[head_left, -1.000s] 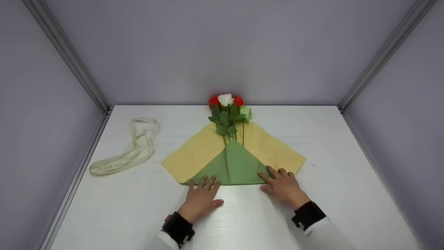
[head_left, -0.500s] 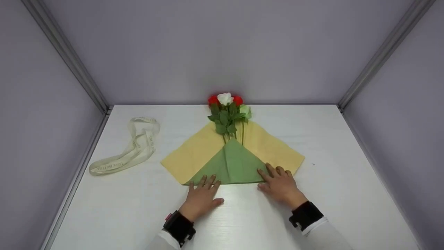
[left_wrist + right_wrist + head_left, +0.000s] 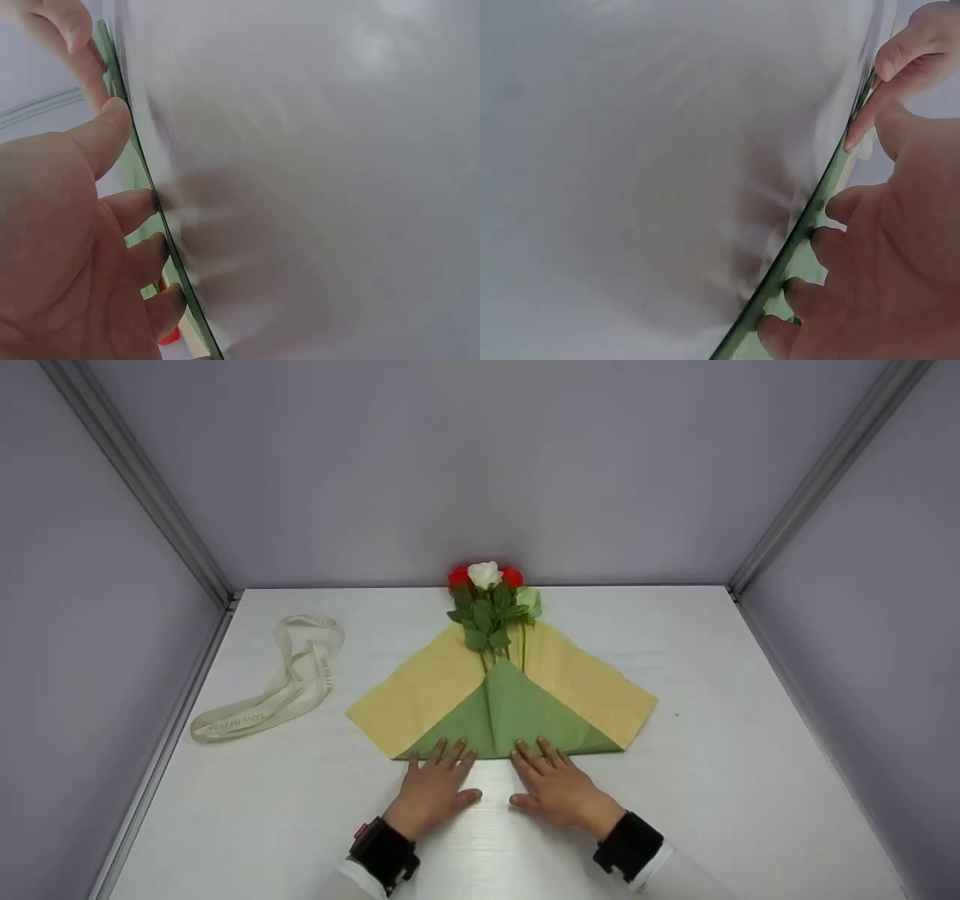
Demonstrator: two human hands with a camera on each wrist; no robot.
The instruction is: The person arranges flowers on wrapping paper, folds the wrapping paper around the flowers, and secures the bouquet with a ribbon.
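- Head view: the flowers (image 3: pixel 482 616), with red, white and pale green heads, lie at the middle of the surface (image 3: pixel 750 735), heads towards the back wall (image 3: pixel 480 472). Their stems (image 3: pixel 523 649) run over the yellow sheet (image 3: pixel 420 682) and pass under the green flap (image 3: pixel 517 712).
- The left hand (image 3: pixel 431 791) and the right hand (image 3: pixel 559 787) rest side by side at the near folded edge of the green flap, fingers spread and straight, pressing on it and gripping nothing.
- The ribbon (image 3: pixel 292 690) lies in a loose loop on the surface to the left, well apart from the yellow sheet.
- As far as this shows, the near part is already folded up over the lower stems; the yellow sides lie flat and spread, not yet brought round the flowers, and the ribbon is not tied. The work looks to be at an early stage, with the crease being smoothed.
- Left wrist view: the left fingertips touch the green edge, unclenched; a bit of red shows beyond them, and the other hand is near the top.
- Right wrist view: the right fingers lie on the green strip, slightly bent, with no pinch visible.
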